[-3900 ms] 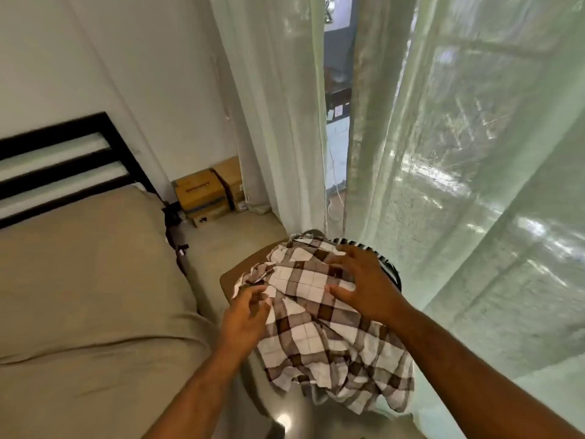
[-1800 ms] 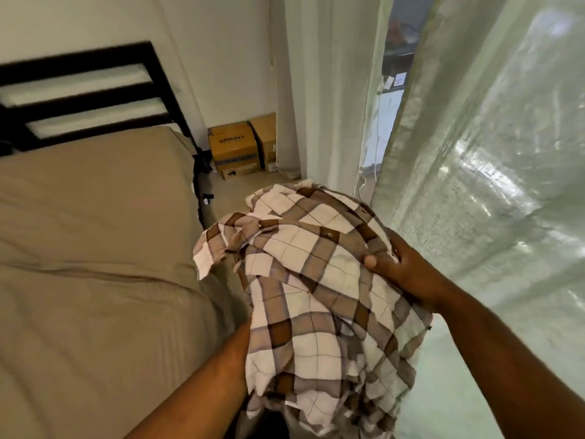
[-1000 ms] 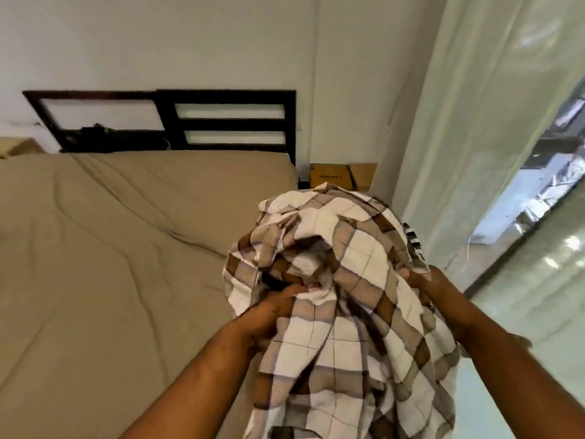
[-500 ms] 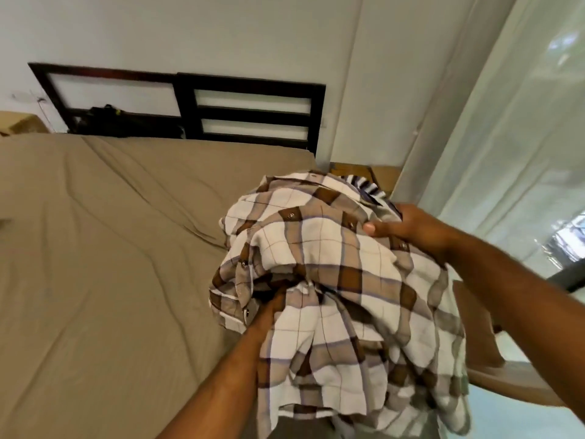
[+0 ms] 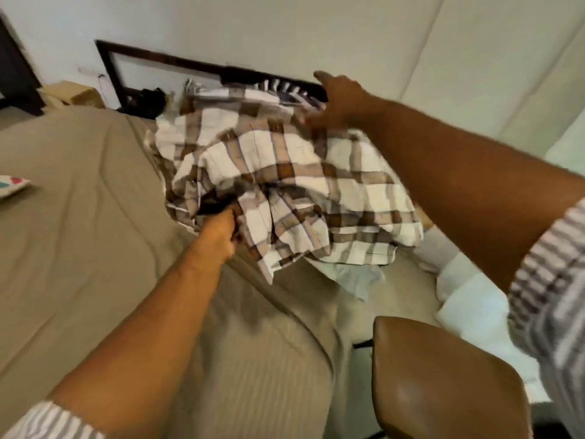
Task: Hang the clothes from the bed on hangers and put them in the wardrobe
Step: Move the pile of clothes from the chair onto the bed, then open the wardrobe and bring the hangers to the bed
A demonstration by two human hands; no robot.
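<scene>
My left hand (image 5: 221, 224) clenched on plaid shirt (image 5: 285, 172), right hand (image 5: 337, 101) flat on top, fingers loose. Striped piece (image 5: 286, 90) underneath might slide off bed (image 5: 79, 223), nothing gripping it.

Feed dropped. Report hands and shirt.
Left hand grips checked shirt from below. Right hand touches its far edge. Shirt bunched over bed. Chair nearby.
</scene>
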